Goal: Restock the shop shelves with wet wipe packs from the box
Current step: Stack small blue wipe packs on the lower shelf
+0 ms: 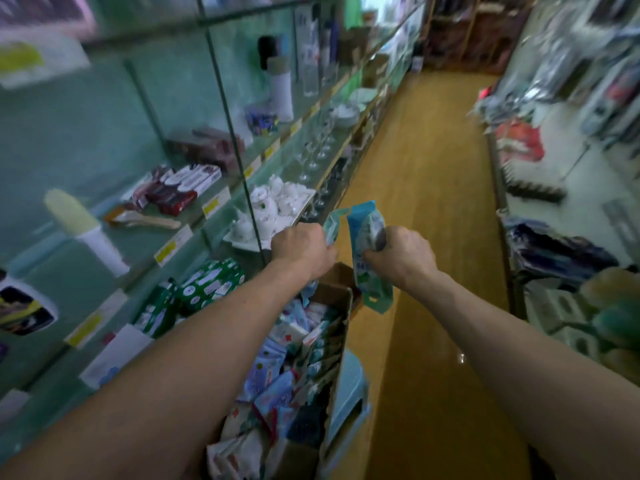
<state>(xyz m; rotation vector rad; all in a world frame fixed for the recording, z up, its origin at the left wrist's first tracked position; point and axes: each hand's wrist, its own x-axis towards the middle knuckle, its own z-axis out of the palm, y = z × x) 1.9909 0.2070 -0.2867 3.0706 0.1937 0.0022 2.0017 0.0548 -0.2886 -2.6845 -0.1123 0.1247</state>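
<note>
Hands are both gripping, one pack each. Left hand (301, 251) is curling round a teal pack (333, 226), with only the pack's top edge showing past the knuckles. Right hand (398, 258) is clutching a blue pack (367, 237) mid-body, long axis near vertical, lower end hanging past the wrist toward 6 o'clock. Packs are sitting just beside each other; can't tell if they're touching.

Both are hovering over the far end of the cardboard box (334, 296), which is lying open at 6 o'clock from the hands and holding a jumble of wipe packs (277, 372). Box appears to be resting on a light-blue stool (349, 386), probably raising it so picking is needing less bending.

Glass shelves (199, 226) are running along 9 to 10 o'clock. Green packs (211, 282) are sitting on a lower tier at 8 o'clock from the left hand.

Judgement: carrying two at once is halving the reaches. Next move is likely swinging left toward that tier. Motion blur is making labels unreadable.
</note>
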